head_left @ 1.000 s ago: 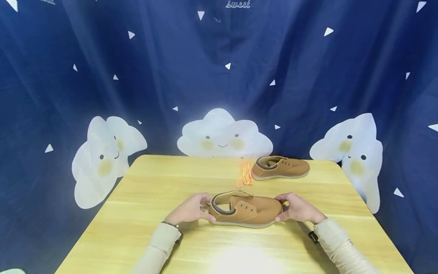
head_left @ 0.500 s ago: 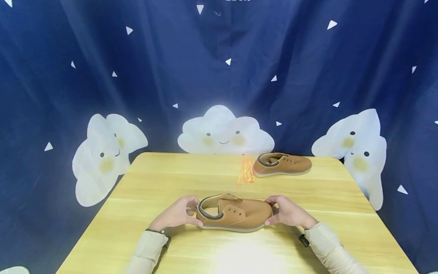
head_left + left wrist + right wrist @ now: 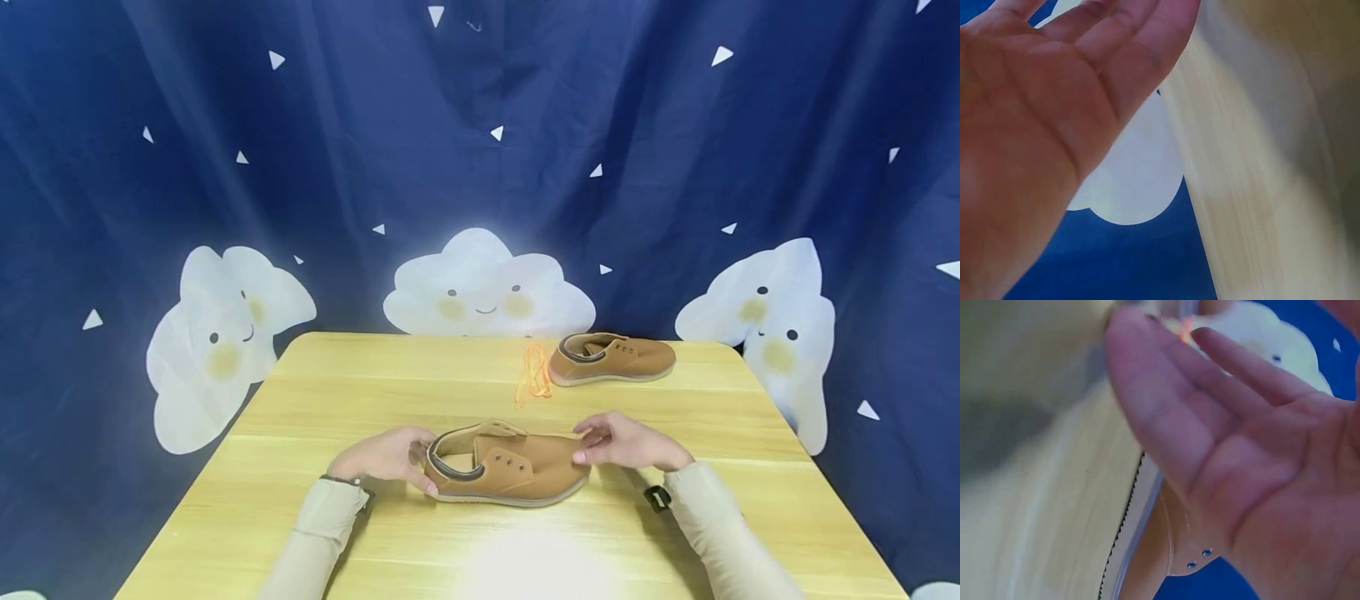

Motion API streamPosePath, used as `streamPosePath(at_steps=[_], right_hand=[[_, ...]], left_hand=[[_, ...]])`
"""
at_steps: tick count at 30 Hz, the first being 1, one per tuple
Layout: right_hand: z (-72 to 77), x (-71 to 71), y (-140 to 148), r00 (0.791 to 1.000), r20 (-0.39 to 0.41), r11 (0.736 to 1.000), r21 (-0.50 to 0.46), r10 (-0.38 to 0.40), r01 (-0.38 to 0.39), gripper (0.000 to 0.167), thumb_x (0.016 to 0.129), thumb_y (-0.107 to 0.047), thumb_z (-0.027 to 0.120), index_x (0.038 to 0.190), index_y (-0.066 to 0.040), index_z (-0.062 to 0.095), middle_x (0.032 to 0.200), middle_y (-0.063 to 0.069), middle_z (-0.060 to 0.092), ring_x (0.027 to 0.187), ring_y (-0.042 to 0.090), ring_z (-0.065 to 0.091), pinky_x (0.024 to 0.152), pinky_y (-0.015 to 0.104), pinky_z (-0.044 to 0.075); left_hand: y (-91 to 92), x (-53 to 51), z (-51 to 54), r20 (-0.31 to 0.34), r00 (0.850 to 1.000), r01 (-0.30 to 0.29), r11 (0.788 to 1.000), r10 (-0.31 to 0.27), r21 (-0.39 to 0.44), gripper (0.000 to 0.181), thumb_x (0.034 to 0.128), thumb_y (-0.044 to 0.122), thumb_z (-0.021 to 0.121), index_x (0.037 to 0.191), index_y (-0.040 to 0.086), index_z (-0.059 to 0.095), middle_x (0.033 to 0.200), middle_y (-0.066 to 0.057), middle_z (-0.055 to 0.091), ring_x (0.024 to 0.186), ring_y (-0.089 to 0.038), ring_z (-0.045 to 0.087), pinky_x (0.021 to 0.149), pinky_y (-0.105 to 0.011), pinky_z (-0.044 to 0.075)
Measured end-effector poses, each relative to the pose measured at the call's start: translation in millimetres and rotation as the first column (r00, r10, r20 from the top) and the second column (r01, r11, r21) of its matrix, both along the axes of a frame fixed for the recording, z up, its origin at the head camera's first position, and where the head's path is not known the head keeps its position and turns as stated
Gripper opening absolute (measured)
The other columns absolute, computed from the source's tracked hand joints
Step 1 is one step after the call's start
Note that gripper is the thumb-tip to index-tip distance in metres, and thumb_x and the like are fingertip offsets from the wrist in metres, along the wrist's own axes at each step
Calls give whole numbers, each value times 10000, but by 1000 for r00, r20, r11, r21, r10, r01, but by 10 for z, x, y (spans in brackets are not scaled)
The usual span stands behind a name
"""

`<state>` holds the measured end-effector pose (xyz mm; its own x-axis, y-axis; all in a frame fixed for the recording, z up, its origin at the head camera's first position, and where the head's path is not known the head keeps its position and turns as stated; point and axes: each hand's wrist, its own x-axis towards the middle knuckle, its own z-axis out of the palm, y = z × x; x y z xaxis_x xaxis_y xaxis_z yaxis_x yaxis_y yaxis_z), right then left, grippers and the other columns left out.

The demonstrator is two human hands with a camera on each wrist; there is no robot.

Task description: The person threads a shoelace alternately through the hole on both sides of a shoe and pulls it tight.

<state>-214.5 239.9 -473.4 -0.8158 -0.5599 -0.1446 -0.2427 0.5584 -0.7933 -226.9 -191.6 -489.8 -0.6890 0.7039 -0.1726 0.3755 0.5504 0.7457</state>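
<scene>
Near shoe [image 3: 525,482]: left hand [image 3: 384,455] pinches its heel [image 3: 441,482]; right hand [image 3: 633,443], fingers loosely parted, grips nothing; best steady the heel.

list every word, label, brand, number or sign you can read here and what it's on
No readable text anywhere.
Blue curtain: a tiny pale squiggle near the top, too small to read; the cloud faces and triangles are drawings.
Near shoe and far shoe: no lettering I can make out.
</scene>
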Motion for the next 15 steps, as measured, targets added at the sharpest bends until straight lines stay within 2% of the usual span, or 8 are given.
streamPosePath(at_steps=[2,5,8,10,12,15], right_hand=[[15,-127,-27,998,-40,998,7,-57,58,539,977,-258,718,1328,130,586,1198,210,726,1114,311,691,913,346,584],[31,-303,-115,982,-94,987,-9,-164,163,433,1023,-209,639,1307,116,619,1215,222,720,1136,338,680,929,400,576],[47,-433,-231,969,-103,974,-4,-224,225,400,1049,-161,574,1338,114,604,1326,269,663,1233,410,632,1019,489,543],[54,-497,-312,973,-86,976,14,-216,218,416,1063,-138,533,1383,126,560,1417,305,591,1321,464,561,1085,552,494],[57,-551,-391,982,-64,983,49,-176,179,448,1072,-129,506,1428,143,501,1516,340,478,1401,508,470,1142,593,430],[51,-611,-484,991,-17,986,97,-135,136,490,1081,-129,481,1476,156,426,1613,363,301,1490,527,330,1211,608,336]], left_hand=[[-15,-12,5,9,1000,-2,1000,2,-8,524,773,322,905,1216,126,707,1169,40,721,1046,-154,657,984,-504,513],[-29,-28,5,11,1000,4,1000,-4,-12,523,774,331,904,1212,127,706,1140,72,725,1055,-163,661,991,-508,511],[-25,-38,-4,8,1000,15,1000,-14,-11,534,778,350,898,1223,128,702,1128,87,726,1062,-163,663,994,-498,513],[-22,-43,-8,7,1000,18,1000,-18,-8,543,777,349,899,1229,126,699,1125,87,726,1061,-161,665,991,-490,516],[-18,-41,-17,9,1000,20,1000,-20,-5,550,779,351,898,1241,129,699,1131,87,730,1061,-158,673,994,-484,518],[-15,-32,-21,17,1000,18,1000,-18,0,553,783,347,898,1252,133,700,1144,85,730,1059,-150,678,992,-482,520]])
